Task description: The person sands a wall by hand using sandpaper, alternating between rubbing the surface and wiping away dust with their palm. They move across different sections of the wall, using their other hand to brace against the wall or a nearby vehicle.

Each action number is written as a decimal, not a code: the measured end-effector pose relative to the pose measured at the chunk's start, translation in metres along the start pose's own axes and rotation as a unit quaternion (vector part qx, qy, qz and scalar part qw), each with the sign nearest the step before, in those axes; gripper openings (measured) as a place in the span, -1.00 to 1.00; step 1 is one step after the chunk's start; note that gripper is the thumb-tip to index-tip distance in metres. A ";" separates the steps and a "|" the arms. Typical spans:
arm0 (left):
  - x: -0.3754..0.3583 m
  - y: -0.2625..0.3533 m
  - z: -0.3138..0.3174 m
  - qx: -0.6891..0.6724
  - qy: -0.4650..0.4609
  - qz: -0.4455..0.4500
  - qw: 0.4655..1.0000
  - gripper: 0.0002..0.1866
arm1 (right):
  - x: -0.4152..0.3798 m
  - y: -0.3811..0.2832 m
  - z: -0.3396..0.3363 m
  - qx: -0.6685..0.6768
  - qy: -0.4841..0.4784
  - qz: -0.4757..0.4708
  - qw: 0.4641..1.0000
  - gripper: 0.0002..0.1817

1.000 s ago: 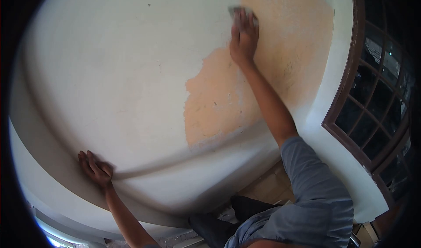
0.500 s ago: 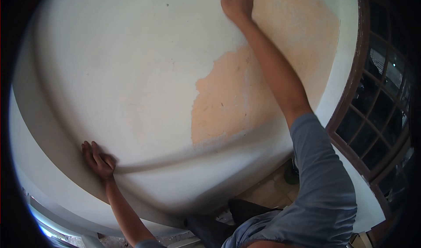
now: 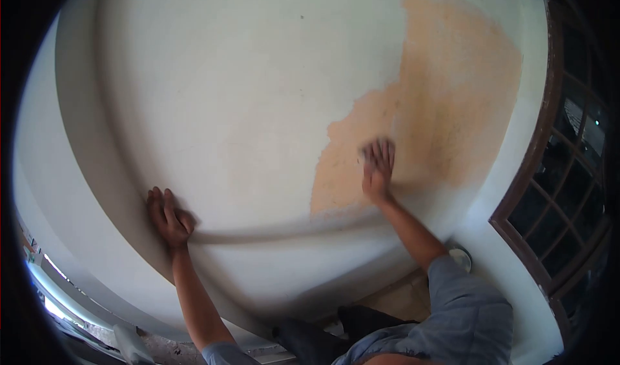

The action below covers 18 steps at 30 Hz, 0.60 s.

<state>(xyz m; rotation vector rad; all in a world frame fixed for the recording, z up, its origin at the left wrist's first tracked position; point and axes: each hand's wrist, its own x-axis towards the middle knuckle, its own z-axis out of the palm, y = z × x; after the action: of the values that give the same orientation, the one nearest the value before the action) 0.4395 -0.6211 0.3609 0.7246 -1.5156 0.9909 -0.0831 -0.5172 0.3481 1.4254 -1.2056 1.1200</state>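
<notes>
My left hand [image 3: 170, 220] lies flat against the left side of the pale wall [image 3: 252, 126], near its corner edge, with fingers stretched upward and nothing in them. Over the lower part of a bare peach-coloured patch [image 3: 458, 74] is my right hand [image 3: 379, 171], pressed to the wall and blurred by motion. Its fingers are close together and bent, with a dark greyish smear at their tips. What they hold, if anything, cannot be made out. The patch has a ragged left border against the whitish coat.
A brown-framed window [image 3: 549, 191] with dark panes stands at the right. A round container [image 3: 460, 257] sits low near the right elbow. Below are the tiled floor [image 3: 403, 300] and my dark-clad legs [image 3: 310, 340]. A ledge [image 3: 97, 191] curves along the left.
My right hand has come down from the top of the wall to the lower peach patch. My left hand keeps its place on the wall while the view has shifted.
</notes>
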 end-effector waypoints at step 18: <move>-0.004 -0.005 0.004 0.013 -0.009 0.003 1.000 -0.44 | -0.121 -0.020 0.009 0.052 -0.009 0.063 0.997 -0.58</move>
<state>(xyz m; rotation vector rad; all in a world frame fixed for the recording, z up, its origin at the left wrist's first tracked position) 0.4430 -0.6274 0.3579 0.7486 -1.5246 1.0125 -0.0746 -0.5064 0.2259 1.4563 -1.2802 1.2747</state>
